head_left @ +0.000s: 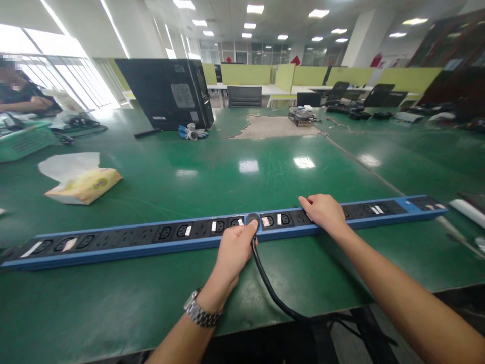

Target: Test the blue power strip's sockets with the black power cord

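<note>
Hands (234, 250) (326, 211) touch a blue, perhaps metal, power strip (202, 229).

We see a bright room: daylight burns out the windows (45, 43) at ten o'clock, and ceiling lights (255, 9) shine from eleven to two. Their reflections glare off the glossy worktop (151, 187) near the centre and toward three. We find soft shadow below the right hand (326, 211) at four, deep darkness at six. Wide-angle stretch slants the pillar (366, 38) between one and two; clutter (409, 117) between two and three is blurred; coarse pixels mask a person's head (11, 73) at ten.
</note>
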A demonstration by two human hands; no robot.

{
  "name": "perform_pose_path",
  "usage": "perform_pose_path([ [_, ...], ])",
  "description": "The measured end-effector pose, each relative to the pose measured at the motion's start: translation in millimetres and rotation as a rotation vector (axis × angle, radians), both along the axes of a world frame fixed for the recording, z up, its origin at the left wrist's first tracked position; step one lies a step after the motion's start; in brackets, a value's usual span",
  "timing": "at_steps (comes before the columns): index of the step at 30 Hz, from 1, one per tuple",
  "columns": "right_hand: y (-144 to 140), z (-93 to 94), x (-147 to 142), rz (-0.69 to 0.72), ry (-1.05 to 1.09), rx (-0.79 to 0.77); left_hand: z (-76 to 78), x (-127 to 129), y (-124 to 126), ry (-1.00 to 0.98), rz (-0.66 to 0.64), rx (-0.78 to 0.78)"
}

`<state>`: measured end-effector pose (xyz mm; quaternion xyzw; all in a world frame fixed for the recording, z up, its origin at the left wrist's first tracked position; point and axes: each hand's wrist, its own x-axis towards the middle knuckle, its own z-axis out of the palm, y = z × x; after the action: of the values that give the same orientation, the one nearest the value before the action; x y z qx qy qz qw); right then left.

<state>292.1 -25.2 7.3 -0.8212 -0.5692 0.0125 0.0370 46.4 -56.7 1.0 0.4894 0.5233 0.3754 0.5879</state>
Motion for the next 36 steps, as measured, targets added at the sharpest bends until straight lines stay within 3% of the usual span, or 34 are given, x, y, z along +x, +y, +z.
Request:
perform_pose_path([
  [5,1,-2.0,2,0.010,0.010,0.023,-5.8,3,-1,0.060,0.025,0.059],
  [9,1,-8.3,7,0.018,0.070,0.173,6.0,6,-10,0.074,0.059,0.192],
  [12,-7,-3.5,1,0.081,0.256,0.474,24.5,18,-14,0.086,-0.053,0.306],
  [14,-18,8.1,-12,0.160,0.544,0.557,35.7,29,-14,0.135,-0.188,0.362],
  [17,-39,32.2,-34,0.281,0.886,0.346,47.0,36,-11,0.280,-0.392,0.431],
  [21,-50,51.2,-40,0.237,0.870,0.112,54.6,19,-5,0.442,-0.700,0.438],
  [23,-48,50.0,-38,0.205,0.946,0.021,54.5,12,-3,0.421,-0.750,0.445],
  [27,-47,42.8,-45,0.308,1.127,-0.116,48.4,17,-11,0.360,-0.724,0.551],
  [31,-56,51.6,-43,0.279,1.138,-0.078,45.5,21,-15,0.290,-0.623,0.720],
  [33,-61,58.1,-32,0.210,1.059,-0.066,43.1,11,-7,0.326,-0.502,0.806],
  [36,-64,60.1,-11,0.116,0.885,-0.072,31.2,-8,14,0.599,-0.244,0.900],
])
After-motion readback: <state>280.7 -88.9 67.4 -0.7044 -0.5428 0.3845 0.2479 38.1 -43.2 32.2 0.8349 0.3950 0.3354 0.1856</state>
